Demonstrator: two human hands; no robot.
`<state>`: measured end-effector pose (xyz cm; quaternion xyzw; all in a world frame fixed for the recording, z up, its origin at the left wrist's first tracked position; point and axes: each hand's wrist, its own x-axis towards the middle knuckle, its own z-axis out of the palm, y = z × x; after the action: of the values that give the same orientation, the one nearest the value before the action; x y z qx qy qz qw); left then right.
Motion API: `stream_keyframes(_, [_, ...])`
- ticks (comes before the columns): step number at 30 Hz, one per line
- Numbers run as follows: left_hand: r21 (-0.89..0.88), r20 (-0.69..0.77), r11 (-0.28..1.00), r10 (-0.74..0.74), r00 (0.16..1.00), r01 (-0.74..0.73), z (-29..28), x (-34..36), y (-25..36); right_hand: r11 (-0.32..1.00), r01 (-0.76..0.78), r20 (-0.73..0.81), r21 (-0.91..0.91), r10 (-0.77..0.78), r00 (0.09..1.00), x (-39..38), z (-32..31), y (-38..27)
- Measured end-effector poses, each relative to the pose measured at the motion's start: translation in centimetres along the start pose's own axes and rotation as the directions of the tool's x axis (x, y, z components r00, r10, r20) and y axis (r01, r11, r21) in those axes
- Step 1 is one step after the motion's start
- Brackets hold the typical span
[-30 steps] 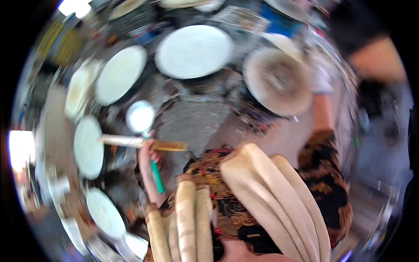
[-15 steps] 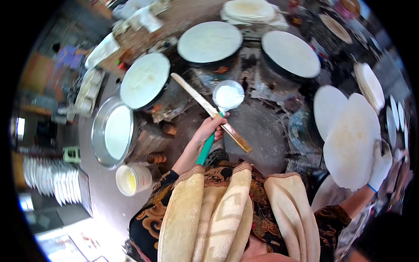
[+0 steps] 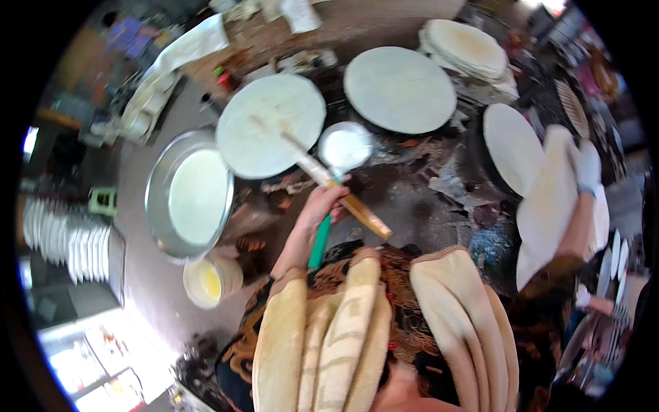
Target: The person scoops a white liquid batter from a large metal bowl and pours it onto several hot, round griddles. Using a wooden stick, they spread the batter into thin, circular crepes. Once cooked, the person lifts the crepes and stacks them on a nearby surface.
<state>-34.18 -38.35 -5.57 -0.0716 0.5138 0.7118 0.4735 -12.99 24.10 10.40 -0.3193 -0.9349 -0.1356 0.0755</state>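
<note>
My left hand (image 3: 322,207) is closed round the green handle (image 3: 319,244) of a ladle and a long flat wooden stick (image 3: 360,211). White batter coats the ladle's round bowl (image 3: 346,147). The stick's far end reaches over a round griddle covered by a pale sheet (image 3: 271,123). On the right, my white-gloved right hand (image 3: 587,168) grips the edge of a thin, round flatbread (image 3: 546,209), which hangs down in a fold. Beside it is a griddle with another pale round (image 3: 511,147). My right fingers are partly hidden.
A metal basin (image 3: 152,213) of white batter stands at left, above a bucket with yellow liquid (image 3: 213,281). Another covered griddle (image 3: 400,89) lies ahead, with a stack of flatbreads (image 3: 465,47) behind it. A co-worker's arm (image 3: 601,305) shows at far right.
The view has turned, shifting the griddles. My right hand has carried the flatbread farther forward, and it now hangs folded rather than spread flat. My left hand keeps its hold.
</note>
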Motion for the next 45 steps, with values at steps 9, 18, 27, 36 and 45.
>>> stream_keyframes(9, [-0.167, -0.209, 0.979, 0.082, 0.974, -0.118, -2.5, 4.7, 3.1, 0.795, -0.170, -0.269, 0.582, 0.386, 0.882, 23.3, -1.4, -9.5])
stream_keyframes(18, [-0.418, -0.400, 0.879, 0.048, 0.915, -0.229, 1.8, 9.6, 8.6, -0.057, -0.563, 0.358, 0.825, 0.822, 0.442, 38.2, 22.3, -11.2])
stream_keyframes(27, [-0.417, -0.493, 0.866, 0.039, 0.869, -0.275, 5.7, 13.3, 10.3, -0.592, -0.428, 0.715, 0.683, 0.660, 0.229, 36.4, 33.4, -18.8])
stream_keyframes(36, [-0.418, -0.437, 0.871, 0.057, 0.898, -0.259, 8.1, 14.0, 11.7, -0.474, -0.357, 0.586, 0.805, 0.727, 0.357, 39.3, 34.9, -14.6])
stream_keyframes(45, [-0.438, -0.485, 0.862, 0.014, 0.874, -0.256, 6.4, 13.7, 10.4, -0.375, -0.703, 0.699, 0.605, 0.674, 0.242, 40.9, 36.7, -11.1])
